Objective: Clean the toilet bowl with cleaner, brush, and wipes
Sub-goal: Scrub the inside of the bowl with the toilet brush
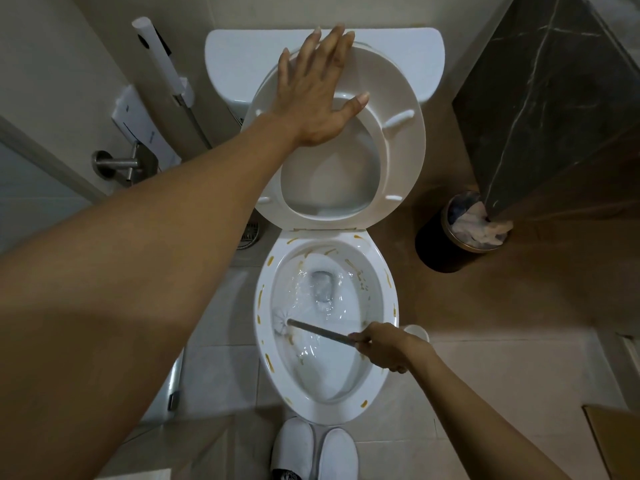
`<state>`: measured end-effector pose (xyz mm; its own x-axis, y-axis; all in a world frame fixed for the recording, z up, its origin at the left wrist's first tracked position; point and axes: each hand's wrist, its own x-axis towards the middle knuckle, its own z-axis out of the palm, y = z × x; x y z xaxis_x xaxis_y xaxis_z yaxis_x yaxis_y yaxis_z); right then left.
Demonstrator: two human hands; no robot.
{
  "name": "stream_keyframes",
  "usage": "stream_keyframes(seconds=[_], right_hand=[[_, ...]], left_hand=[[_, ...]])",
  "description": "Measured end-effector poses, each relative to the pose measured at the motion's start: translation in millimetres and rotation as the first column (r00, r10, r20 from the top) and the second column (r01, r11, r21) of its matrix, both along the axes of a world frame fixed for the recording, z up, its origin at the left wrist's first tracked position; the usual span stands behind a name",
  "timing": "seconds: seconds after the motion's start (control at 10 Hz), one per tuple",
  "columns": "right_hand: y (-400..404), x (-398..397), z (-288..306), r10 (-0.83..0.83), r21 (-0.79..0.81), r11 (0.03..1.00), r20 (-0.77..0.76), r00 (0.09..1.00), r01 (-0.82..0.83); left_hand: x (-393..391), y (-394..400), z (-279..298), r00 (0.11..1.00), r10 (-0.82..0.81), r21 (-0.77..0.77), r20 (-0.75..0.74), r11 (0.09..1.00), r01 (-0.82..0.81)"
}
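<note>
— What are the hands doing?
— The left hand (317,95) lies flat, fingers straight, on the raised seat (398,157). The right hand (384,346) grips the brush (282,318) handle.
— Where is the brush?
— Its white head touches the left inside wall of the toilet bowl (381,400), in the water.

White brush (281,317) in wet bowl (390,368)

Pale floor tiles (221,368) underfoot, beige walls (52,64) rising behind, a dark marble panel (540,109) at far right, a black waste bin (440,244) tucked beside it.
</note>
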<state>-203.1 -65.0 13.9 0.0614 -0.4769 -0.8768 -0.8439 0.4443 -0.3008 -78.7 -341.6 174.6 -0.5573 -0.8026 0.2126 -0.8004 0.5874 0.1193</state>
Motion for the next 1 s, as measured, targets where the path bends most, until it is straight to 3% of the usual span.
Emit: stream_keyframes(seconds=[0.1,0.2,0.3,0.4,0.5,0.6,0.7,0.8,1.0], right_hand=[[-6.4,10.7,-2.5,0.045,-0.073,0.996,-0.032,0.998,-0.047],[-4.8,20.9,-10.0,-0.099,-0.124,0.988,-0.007,0.995,0.098],[-1.8,20.8,-7.9,-0.130,-0.084,0.988,-0.004,0.992,0.129],[-6.9,10.9,1.4,0.017,-0.044,0.999,-0.054,0.998,-0.020],[-15.5,5.3,7.0,0.029,-0.008,1.000,-0.045,0.999,-0.029],[-19.7,13.9,4.6,0.042,-0.071,0.996,-0.034,0.999,-0.045],[-10.5,16.7,-2.5,-0.094,-0.043,0.995,0.009,0.996,0.095],[-6.2,4.9,6.5,-0.203,0.141,0.970,0.039,0.978,0.196],[-17.8,-10.8,33.5,0.230,0.214,0.955,-0.097,0.968,-0.206]], left_hand=[[-0.3,0.3,0.4,1.000,0.002,-0.002,0.000,1.000,-0.002],[0.3,0.0,1.2,1.000,0.005,-0.001,0.006,1.000,-0.005],[0.3,0.2,1.1,1.000,-0.001,0.004,0.006,1.000,0.001],[-0.4,0.4,0.5,1.000,-0.003,-0.001,0.010,1.000,0.003],[-0.1,-0.2,1.0,1.000,0.001,0.000,0.009,1.000,-0.001],[-0.1,0.2,1.3,1.000,0.003,0.005,0.009,1.000,-0.003],[0.0,0.6,1.3,1.000,0.003,0.015,0.003,1.000,-0.003],[0.5,1.0,1.3,1.000,0.004,0.010,0.002,1.000,-0.004],[-0.2,0.5,0.5,1.000,0.005,0.012,0.009,1.000,-0.005]])
